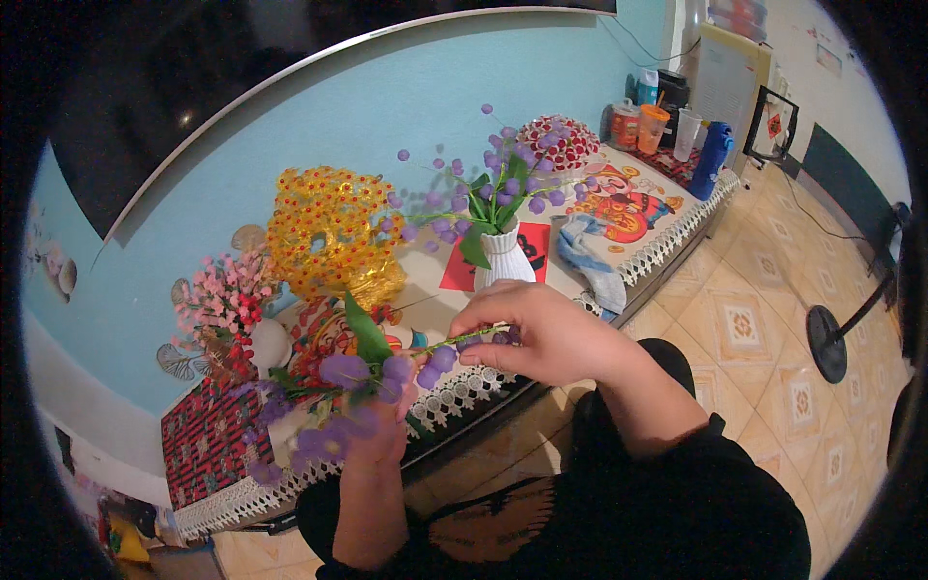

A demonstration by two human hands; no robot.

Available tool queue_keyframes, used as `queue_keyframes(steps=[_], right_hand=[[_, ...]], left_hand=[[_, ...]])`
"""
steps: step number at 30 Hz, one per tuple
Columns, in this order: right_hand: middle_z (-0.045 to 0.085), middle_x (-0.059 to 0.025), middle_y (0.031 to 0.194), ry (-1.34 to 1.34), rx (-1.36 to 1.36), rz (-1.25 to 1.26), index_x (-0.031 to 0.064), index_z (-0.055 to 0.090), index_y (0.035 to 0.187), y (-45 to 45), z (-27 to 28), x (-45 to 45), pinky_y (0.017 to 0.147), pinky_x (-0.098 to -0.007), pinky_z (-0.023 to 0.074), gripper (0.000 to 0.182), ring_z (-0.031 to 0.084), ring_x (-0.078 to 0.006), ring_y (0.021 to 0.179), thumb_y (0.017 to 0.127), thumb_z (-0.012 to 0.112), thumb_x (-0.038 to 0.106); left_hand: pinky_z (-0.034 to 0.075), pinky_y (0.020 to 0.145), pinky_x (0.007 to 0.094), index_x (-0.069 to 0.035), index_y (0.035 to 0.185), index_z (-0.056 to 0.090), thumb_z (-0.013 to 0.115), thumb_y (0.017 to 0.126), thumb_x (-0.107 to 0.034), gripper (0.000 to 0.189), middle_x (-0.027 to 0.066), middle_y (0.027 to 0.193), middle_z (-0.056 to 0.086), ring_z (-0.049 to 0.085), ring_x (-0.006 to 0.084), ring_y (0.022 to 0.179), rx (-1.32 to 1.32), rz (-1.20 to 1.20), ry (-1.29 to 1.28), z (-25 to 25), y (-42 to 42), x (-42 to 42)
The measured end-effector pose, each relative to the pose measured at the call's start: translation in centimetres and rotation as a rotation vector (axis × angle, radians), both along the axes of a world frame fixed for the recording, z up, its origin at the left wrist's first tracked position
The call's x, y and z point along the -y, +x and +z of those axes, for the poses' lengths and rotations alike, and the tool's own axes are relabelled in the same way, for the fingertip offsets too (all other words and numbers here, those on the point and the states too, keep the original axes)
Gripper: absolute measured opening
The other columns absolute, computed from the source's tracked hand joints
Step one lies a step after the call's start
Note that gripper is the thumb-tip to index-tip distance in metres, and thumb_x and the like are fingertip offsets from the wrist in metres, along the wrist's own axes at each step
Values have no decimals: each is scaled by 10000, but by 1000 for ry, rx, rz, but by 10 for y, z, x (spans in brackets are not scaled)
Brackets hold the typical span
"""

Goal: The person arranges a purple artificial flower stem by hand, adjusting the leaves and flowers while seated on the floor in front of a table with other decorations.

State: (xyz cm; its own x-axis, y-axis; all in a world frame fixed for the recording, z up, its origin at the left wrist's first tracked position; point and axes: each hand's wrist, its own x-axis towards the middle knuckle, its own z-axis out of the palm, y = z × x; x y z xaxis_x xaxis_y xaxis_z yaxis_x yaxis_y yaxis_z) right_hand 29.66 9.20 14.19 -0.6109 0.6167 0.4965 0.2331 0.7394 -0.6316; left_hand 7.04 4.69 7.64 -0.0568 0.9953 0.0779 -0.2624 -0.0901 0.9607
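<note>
My left hand holds a bunch of artificial purple flowers with green leaves, low over the near left part of the cabinet top; the blossoms hide much of its fingers. My right hand pinches a thin green stem with small purple balls, which runs over from the bunch. Just beyond the right hand stands a white ribbed vase, upright, with purple ball flowers and green leaves in it. A red paper lies under and beside the vase.
A golden beaded ornament and a pink flower arrangement stand left. A blue-grey cloth lies right of the vase. Farther right are a red and white beaded ornament, an orange-lidded cup and a blue bottle. Lace trims the cabinet's front edge.
</note>
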Motion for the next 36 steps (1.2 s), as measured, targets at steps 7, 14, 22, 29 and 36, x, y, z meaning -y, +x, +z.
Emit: queue_keyframes(steps=[7, 14, 22, 29, 36], right_hand=[[654, -117, 891, 151, 14, -68, 33, 654, 1001, -3, -4, -1, 745, -370, 484, 245, 616, -301, 847, 782, 734, 108], [680, -89, 941, -146, -2, -41, 30, 655, 1064, 15, -3, -5, 775, -311, 491, 226, 635, -187, 892, 888, 652, 172], [662, -60, 887, -212, -226, -234, -12, 656, 1055, 30, -5, -14, 778, -274, 477, 333, 597, -117, 859, 996, 492, 272], [564, -165, 587, -185, 54, -421, -2, 666, 771, 38, 11, 11, 523, -385, 421, 461, 564, -262, 536, 926, 556, 417], [664, -195, 915, -38, 403, -450, -28, 588, 1133, 4, 7, 25, 689, -315, 509, 478, 667, -264, 843, 878, 658, 370]], left_hand=[[488, 881, 337, 16, 1140, 544, 620, 893, -176, 322, 109, 1066, 625, 613, 232, 1004, -35, 46, -99, -5, -9, -6], [392, 995, 470, -136, 1373, 365, 470, 938, -435, 538, 171, 1341, 450, 483, 360, 1203, 296, -429, 343, -51, -34, -20], [465, 713, 305, -6, 1203, 535, 636, 902, -194, 369, 97, 1007, 657, 593, 156, 851, -100, 81, -57, -19, -16, -12], [348, 593, 238, -21, 1050, 598, 605, 916, -135, 176, 10, 882, 559, 344, 66, 522, 338, 96, -98, 8, 4, -8], [330, 594, 240, -28, 1087, 599, 580, 949, -217, 235, 6, 921, 571, 387, 67, 582, 475, 78, -72, 5, 5, -11]])
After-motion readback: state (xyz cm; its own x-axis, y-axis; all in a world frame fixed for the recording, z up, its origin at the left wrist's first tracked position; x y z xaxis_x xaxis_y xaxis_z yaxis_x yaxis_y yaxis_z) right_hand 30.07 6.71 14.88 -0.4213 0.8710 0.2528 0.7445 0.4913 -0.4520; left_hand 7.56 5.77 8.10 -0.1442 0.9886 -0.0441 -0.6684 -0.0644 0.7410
